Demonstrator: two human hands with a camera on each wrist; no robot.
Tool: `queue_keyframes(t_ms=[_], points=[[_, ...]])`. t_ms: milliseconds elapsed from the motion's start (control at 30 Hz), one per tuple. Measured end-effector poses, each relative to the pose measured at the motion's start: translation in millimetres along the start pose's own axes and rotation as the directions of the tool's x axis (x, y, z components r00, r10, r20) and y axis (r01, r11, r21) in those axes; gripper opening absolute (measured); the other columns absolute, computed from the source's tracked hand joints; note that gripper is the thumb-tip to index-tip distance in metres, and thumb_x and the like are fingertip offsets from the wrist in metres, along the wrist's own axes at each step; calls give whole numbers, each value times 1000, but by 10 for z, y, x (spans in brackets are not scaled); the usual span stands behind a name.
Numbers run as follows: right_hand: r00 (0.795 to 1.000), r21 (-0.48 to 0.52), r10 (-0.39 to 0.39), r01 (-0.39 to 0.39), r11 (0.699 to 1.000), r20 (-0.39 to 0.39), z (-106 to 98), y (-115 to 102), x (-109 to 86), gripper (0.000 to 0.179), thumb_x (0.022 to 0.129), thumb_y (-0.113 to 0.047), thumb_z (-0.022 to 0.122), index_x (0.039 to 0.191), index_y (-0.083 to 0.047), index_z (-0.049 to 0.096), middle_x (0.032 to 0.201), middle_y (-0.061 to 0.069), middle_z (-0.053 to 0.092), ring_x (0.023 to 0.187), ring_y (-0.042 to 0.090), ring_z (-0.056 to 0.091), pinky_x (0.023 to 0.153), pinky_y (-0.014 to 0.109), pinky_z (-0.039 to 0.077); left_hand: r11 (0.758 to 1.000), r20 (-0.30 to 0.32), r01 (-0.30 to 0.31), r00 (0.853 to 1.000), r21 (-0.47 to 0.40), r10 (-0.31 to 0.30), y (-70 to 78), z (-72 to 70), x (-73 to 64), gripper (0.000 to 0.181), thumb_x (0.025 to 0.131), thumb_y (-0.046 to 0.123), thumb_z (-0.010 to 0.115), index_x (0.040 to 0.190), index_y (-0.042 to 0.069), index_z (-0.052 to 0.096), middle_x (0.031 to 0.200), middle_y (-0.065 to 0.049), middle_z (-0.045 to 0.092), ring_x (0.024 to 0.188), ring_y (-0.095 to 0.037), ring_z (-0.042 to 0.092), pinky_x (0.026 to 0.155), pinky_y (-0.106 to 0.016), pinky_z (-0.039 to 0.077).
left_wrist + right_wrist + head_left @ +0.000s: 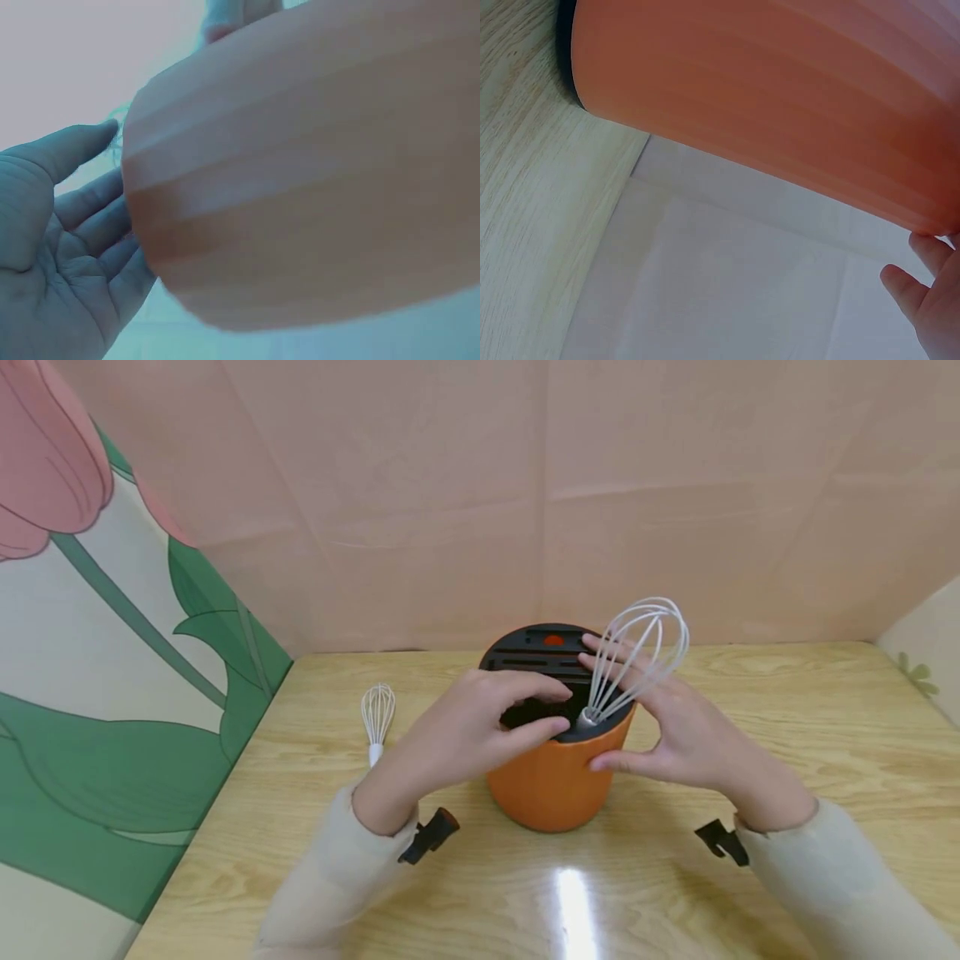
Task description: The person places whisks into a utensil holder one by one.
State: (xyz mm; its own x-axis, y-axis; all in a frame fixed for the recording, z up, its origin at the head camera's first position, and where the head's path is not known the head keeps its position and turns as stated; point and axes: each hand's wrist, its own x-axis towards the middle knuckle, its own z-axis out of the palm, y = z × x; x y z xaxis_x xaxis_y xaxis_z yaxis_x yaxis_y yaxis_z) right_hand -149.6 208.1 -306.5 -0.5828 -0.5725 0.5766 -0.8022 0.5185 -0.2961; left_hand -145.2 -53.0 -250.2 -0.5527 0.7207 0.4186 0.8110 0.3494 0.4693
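Note:
An orange ribbed utensil holder [551, 785] with a black slotted top stands upright on the table. A large white balloon whisk [647, 639] leans out of its front right, wires up and handle end inside. My left hand [480, 722] is over the holder's front left rim, thumb and fingers apart near the opening, with nothing visible between them. From the right, my right hand [682, 731] rests against the holder, its fingers extended over the rim behind the whisk and its thumb at the front wall. In the right wrist view, fingertips [930, 251] touch the orange wall.
A smaller white whisk [377, 714] lies on the wooden table [787, 727] to the left, its handle partly hidden by my left arm. Behind the table hangs a plain pinkish cloth [420, 510]. A flower-patterned cloth [112, 760] borders the left side.

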Motion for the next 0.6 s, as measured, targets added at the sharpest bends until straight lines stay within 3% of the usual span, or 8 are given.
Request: queue_keyframes(t_ms=[133, 200, 400, 600], points=[[1000, -8, 12, -12, 1000, 5, -5, 6, -5, 101, 71, -57, 83, 152, -12, 40, 161, 9, 34, 150, 24, 28, 119, 19, 19, 995, -44, -48, 998, 83, 52, -11, -50, -127, 37, 93, 23, 71, 125, 4, 67, 125, -6, 70, 117, -17, 65, 101, -27, 51], [1000, -10, 8, -8, 1000, 3, -3, 10, -4, 101, 72, -58, 82, 152, -12, 40, 161, 9, 34, 150, 25, 29, 119, 19, 19, 992, -35, -37, 999, 123, 42, -32, -70, -179, 46, 93, 27, 71, 133, 5, 62, 135, -6, 64, 135, -22, 53, 112, -35, 44], [1000, -4, -1, 1, 1000, -1, 4, 17, 0, 100, 72, -58, 81, 151, -11, 41, 160, 9, 35, 151, 22, 27, 120, 19, 18, 961, 16, 119, 992, 251, -127, -86, -96, -300, 72, 93, 47, 66, 154, 20, 38, 160, 1, 36, 155, -22, 16, 114, -67, 25], [1000, 4, -2, 2, 1000, 0, 9, 17, 4, 100, 72, -59, 81, 151, -11, 41, 160, 10, 35, 152, 21, 26, 120, 18, 18, 887, 5, 193, 977, 420, -214, -160, -100, -389, 89, 88, 65, 62, 159, 27, 22, 166, 8, 18, 156, -19, -2, 115, -72, 15]])
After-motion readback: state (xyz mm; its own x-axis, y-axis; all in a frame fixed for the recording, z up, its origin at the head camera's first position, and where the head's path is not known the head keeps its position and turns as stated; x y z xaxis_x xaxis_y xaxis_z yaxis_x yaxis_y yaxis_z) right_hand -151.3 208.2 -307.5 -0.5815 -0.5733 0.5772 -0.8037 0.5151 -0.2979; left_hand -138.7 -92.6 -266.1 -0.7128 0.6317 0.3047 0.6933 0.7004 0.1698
